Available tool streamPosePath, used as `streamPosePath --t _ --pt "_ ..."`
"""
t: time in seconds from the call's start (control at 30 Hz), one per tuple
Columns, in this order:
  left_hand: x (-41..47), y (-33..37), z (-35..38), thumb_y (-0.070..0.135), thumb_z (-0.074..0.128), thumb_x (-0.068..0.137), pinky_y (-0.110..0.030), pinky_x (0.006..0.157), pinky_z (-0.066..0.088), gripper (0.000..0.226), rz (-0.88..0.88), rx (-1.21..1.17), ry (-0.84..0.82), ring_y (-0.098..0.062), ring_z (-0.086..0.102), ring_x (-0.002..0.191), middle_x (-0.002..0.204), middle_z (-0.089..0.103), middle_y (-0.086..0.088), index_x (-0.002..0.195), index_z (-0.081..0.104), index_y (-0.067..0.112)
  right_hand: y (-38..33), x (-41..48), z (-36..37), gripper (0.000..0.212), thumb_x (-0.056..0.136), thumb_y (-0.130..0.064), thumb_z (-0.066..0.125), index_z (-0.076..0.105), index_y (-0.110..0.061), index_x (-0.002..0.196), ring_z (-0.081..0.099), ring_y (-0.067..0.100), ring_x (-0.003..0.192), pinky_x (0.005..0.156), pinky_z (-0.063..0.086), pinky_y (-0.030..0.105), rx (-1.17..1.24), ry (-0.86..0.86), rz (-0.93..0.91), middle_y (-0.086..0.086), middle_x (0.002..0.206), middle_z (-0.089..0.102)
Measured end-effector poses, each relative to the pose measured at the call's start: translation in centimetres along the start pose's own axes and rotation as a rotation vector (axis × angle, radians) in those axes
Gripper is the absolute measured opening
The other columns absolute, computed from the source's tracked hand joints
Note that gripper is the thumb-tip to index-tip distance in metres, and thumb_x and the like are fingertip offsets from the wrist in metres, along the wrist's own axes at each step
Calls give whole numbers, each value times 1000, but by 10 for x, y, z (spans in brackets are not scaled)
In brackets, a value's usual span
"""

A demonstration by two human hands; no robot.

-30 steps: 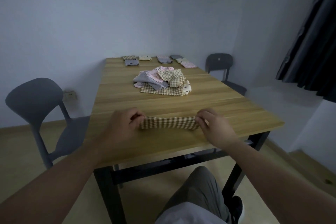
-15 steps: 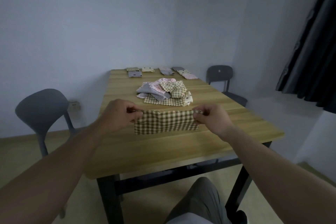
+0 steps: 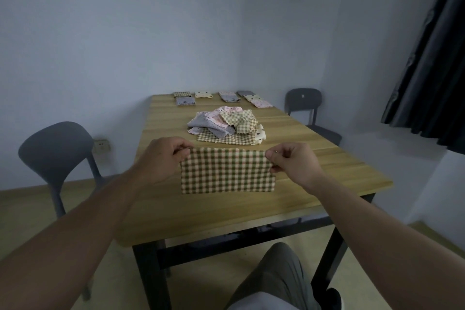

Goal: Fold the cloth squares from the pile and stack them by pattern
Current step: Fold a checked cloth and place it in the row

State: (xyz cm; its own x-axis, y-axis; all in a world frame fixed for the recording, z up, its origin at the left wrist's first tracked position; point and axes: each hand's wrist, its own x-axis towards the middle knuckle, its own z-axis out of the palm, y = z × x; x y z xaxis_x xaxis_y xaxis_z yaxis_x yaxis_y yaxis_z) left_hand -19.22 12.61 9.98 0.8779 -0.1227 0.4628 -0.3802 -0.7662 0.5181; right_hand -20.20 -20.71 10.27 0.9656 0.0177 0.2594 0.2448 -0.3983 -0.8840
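A green-and-cream gingham cloth (image 3: 227, 171), apparently folded once into a rectangle, is stretched over the near part of the wooden tabletop (image 3: 339, 166). If either pinch slackens, the layers could slide apart and skew the fold. The left hand (image 3: 161, 156) pinches the upper left corner with curled fingers, and the right hand (image 3: 294, 161) pinches the upper right between thumb and forefinger. Beyond lie a rumpled pile of mixed-pattern cloth squares (image 3: 226, 124) and, at the far edge, small folded stacks (image 3: 227, 97).
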Motion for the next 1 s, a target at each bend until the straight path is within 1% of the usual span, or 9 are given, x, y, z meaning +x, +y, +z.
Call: streamPosePath --t 0.13,0.27,0.37,0.4,0.5,0.57,0.67,0.77,1.0 --pt "0 -1 1 20 65 98 -6 72 39 18 -3 4 5 15 58 82 89 69 18 112 76 21 -2 -2 -2 11 93 -23 73 77 -13 91 74 26 77 70 64 36 -51 -5 -18 10 88 76" --pt "2 -4 4 23 65 98 -11 71 42 16 -16 9 4 9 61 82 86 71 15 108 76 20 1 0 -4 14 92 -27 73 77 -13 90 74 24 78 70 64 39 -65 -4 -11 5 84 76" --pt "1 -4 6 21 66 97 -17 76 48 15 -26 -6 -19 6 64 83 87 72 15 107 76 19 3 0 -6 10 92 -23 74 77 -13 89 75 24 80 71 64 37 -59 -27 9 4 84 77" --pt "0 -3 6 20 66 97 -17 77 49 14 -29 -14 -25 6 65 82 87 71 18 107 76 19 3 -1 -7 7 92 -19 74 77 -13 90 75 24 80 71 64 36 -59 -45 12 4 85 77" --pt "0 -4 7 17 67 96 -4 70 42 15 -27 -38 -27 14 63 80 86 68 23 107 76 22 2 -3 -7 7 92 -10 72 78 -15 93 75 19 81 70 62 27 -80 -97 15 2 87 78" --pt "0 -3 7 18 68 96 -7 70 41 15 -28 -39 -31 13 62 82 87 69 21 107 76 24 2 -4 -7 11 92 -8 72 77 -17 94 75 18 81 69 61 24 -86 -101 21 2 88 78" --pt "0 -3 7 18 67 96 -11 72 42 17 -36 -44 -39 9 63 89 90 69 21 109 76 25 3 -3 -8 9 92 -12 72 77 -19 96 75 17 81 71 62 26 -84 -91 25 1 89 78" --pt "0 -3 7 18 67 96 -12 73 43 18 -39 -36 -38 8 63 89 93 71 16 111 75 24 5 -4 -8 7 93 -18 72 78 -18 97 75 16 79 72 62 29 -101 -72 6 -2 86 78" --pt "-2 0 5 18 63 99 -16 72 44 18 -45 -22 -50 7 62 86 91 70 15 112 75 20 -1 -7 -8 11 94 -23 71 77 -14 93 73 12 71 59 55 16 -105 -54 -6 0 83 77"
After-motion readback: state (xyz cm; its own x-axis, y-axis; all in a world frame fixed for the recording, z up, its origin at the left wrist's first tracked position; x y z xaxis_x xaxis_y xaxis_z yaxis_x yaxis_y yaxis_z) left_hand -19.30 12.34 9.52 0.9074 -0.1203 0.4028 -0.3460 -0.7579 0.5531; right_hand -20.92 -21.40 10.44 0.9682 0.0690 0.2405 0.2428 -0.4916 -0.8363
